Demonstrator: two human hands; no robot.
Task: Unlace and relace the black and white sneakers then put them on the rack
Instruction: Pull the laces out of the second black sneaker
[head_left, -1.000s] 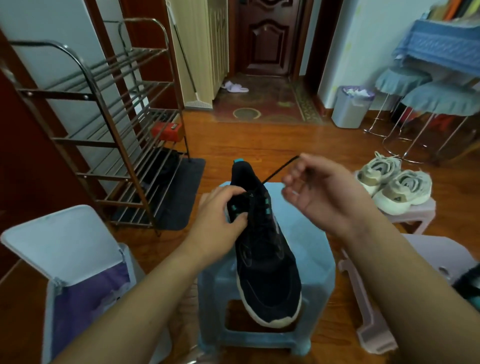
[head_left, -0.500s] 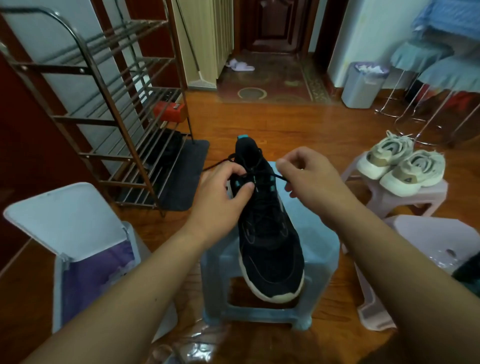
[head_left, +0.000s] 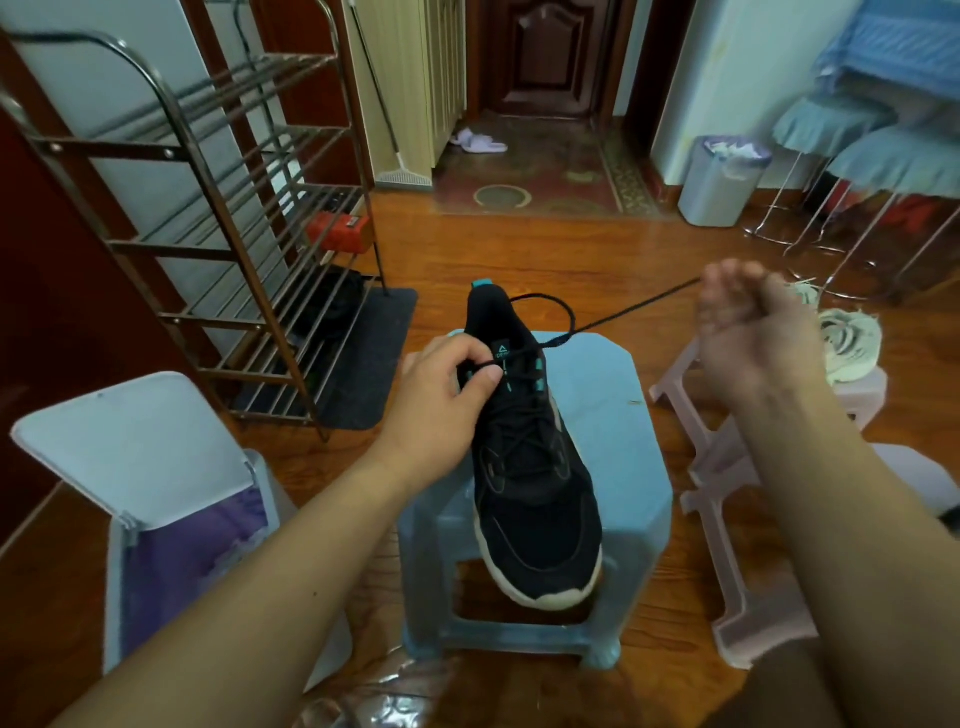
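The black sneaker (head_left: 524, 457) sits toe-first toward the person on a blue stool (head_left: 623, 415), lifted to working height. The left hand (head_left: 441, 395) rests against its left side, thumb and finger pinching the lace (head_left: 545, 301) at the top eyelets, apparently to hold the crossing firm. Right of and beyond that hand, the right hand (head_left: 748, 332) is clenched on the free lace end, drawing it taut away from the shoe; tightening looks underway. Just behind the right hand, pale sneakers (head_left: 847, 343) wait on a pink stool (head_left: 862, 384). Left of and beyond the left hand stands the metal rack (head_left: 218, 249), within reach for stowing.
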